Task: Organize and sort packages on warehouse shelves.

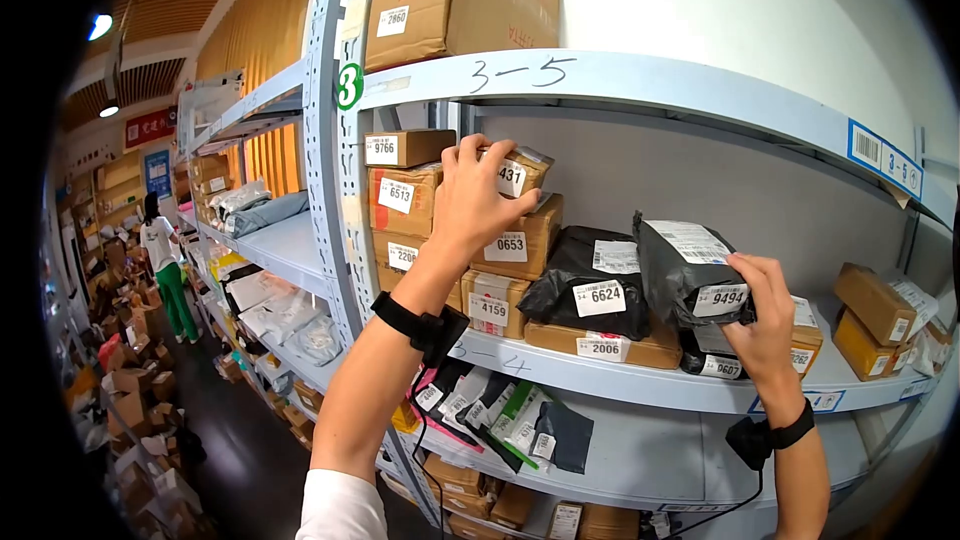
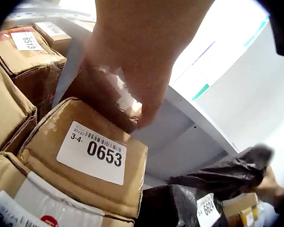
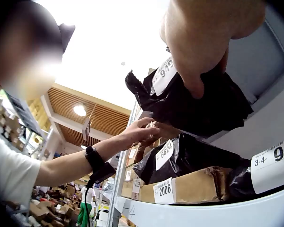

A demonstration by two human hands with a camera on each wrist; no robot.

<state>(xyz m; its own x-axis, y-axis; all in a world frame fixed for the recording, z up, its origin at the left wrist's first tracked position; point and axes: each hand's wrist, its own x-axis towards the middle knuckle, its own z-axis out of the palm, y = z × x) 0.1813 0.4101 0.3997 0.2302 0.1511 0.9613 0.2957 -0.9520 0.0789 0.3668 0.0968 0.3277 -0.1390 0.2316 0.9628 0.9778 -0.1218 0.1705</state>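
Note:
My left hand (image 1: pixel 474 198) grips a small cardboard box (image 1: pixel 528 166) whose label ends in 431, fingers over its top and thumb at its near side. Directly under it is the cardboard box marked 0653 (image 2: pixel 97 156), stacked above the one labelled 4159 (image 1: pixel 492 302). On the right, a black plastic-wrapped parcel (image 1: pixel 672 258) labelled 9494 is held by my right hand (image 1: pixel 763 318), thumb below and fingers on its side. It is raised above the shelf, beside the black parcel 6624 (image 1: pixel 585 270), which lies on a flat box marked 2006 (image 3: pixel 194 186).
Boxes 9766 (image 1: pixel 412 148) and 6513 (image 1: pixel 403 198) are stacked by the shelf's left post (image 1: pixel 350 180). A shelf beam (image 1: pixel 640 70) crosses above my hands. More boxes (image 1: pixel 875 305) sit at the right end. Flat parcels (image 1: pixel 520 420) lie one level down. Another person (image 1: pixel 165 255) stands in the aisle.

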